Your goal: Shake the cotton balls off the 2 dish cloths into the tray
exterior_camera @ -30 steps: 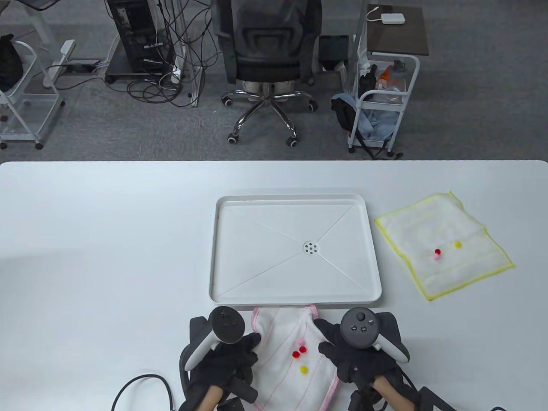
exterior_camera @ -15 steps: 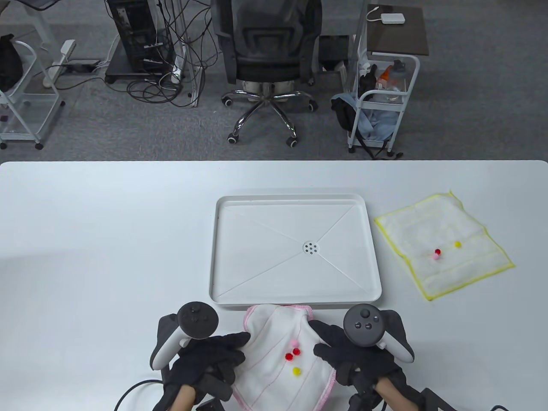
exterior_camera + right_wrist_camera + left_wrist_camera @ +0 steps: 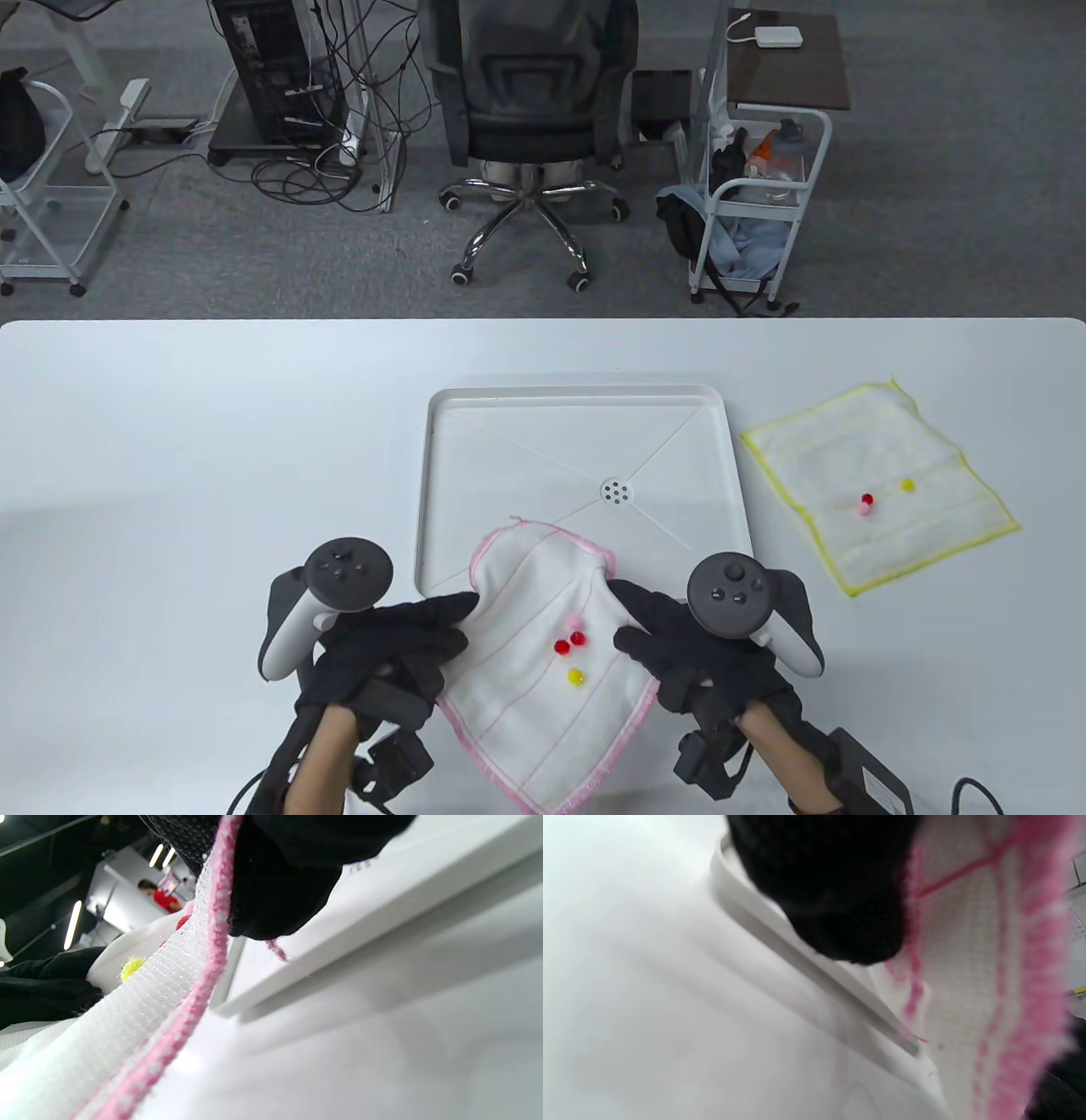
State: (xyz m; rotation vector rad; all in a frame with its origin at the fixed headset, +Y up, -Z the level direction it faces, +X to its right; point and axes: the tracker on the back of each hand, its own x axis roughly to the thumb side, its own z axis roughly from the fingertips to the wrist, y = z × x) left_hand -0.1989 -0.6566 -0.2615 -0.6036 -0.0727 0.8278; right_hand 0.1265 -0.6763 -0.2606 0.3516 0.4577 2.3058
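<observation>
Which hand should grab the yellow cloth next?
Probably the right hand: the yellow-edged cloth lies on its side of the tray. Both hands now hold the pink-edged cloth.

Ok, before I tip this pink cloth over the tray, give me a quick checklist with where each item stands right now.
1. Left hand grips the pink cloth: ok, pinching its left edge.
2. Right hand grips it: ok, pinching the right edge.
3. Balls on the cloth: ok, pink ball, red ball and yellow ball sit in the sag.
4. Cloth over the tray: not ok, only its far end overlaps the near rim; the balls are short of it.
5. Tray floor free: ok.
6. Yellow cloth untouched: ok, lying flat with its balls.
</observation>
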